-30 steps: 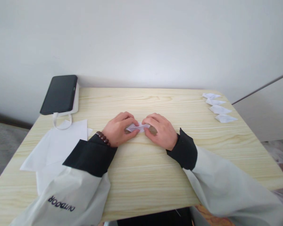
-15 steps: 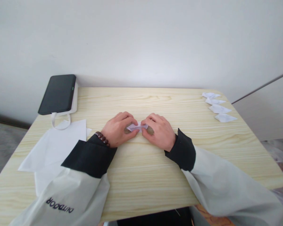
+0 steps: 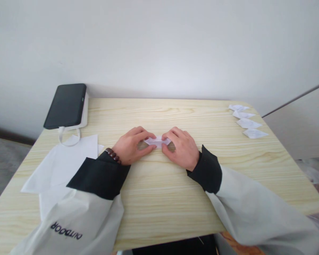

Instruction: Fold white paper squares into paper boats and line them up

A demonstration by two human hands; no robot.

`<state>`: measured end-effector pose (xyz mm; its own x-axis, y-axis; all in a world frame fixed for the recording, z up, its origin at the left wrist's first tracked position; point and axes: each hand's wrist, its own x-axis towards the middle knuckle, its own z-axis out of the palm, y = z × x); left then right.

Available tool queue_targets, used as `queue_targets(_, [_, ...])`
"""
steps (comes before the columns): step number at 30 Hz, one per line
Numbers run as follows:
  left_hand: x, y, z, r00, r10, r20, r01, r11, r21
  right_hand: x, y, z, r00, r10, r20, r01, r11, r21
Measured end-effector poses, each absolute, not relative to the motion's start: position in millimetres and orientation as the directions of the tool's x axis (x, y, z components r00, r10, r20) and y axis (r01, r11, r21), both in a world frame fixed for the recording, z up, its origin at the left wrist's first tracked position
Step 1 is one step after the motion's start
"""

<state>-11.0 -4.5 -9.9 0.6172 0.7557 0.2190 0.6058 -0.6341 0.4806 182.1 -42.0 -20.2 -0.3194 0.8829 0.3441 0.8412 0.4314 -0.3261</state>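
A small folded piece of white paper (image 3: 157, 142), pointed at both ends, lies at the middle of the table between my hands. My left hand (image 3: 133, 144) pinches its left part between thumb and fingers. On the right part, the thumb and fingers of my right hand (image 3: 182, 147) are closed in the same way. A crease runs lengthwise along the paper, and its middle shows between my fingertips. Some of each end is covered by my fingers.
White paper sheets (image 3: 69, 159) lie by my left forearm. Behind them a black flat device (image 3: 66, 104) rests on a white block, with a white cable (image 3: 78, 138) looping out. Several folded paper pieces (image 3: 248, 123) line the table's (image 3: 170, 198) right edge. A wall stands behind.
My hands have moved slightly apart, the right one shifting right. More of the folded paper's middle shows, and it looks flatter and wider open than before.
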Motion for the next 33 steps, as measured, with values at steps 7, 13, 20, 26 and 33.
queue_targets(7, [-7, -6, -13, 0.609, 0.758, 0.235, 0.636, -0.643, 0.426, 183, -42, -20, -0.34, 0.887, 0.312, 0.83, 0.439, -0.344])
queue_targets(13, [-4, -8, -12, 0.583, 0.786, 0.207, 0.677, -0.61, 0.411, 182, -42, -16, -0.338, 0.897, 0.285, 0.843, 0.423, -0.333])
queue_targets(20, [-14, -2, -9, 0.586, 0.791, 0.177, 0.621, -0.579, 0.529, 189, -39, -20, -0.338, 0.884, 0.323, 0.775, 0.457, -0.438])
queue_targets(26, [-22, 2, -7, 0.535, 0.831, 0.15, 0.605, -0.502, 0.618, 205, -32, -24, -0.328, 0.87, 0.369, 0.626, 0.492, -0.605])
queue_targets(33, [-27, 4, -5, 0.507, 0.852, 0.128, 0.565, -0.441, 0.697, 221, -24, -19, -0.416, 0.841, 0.347, 0.538, 0.535, -0.651])
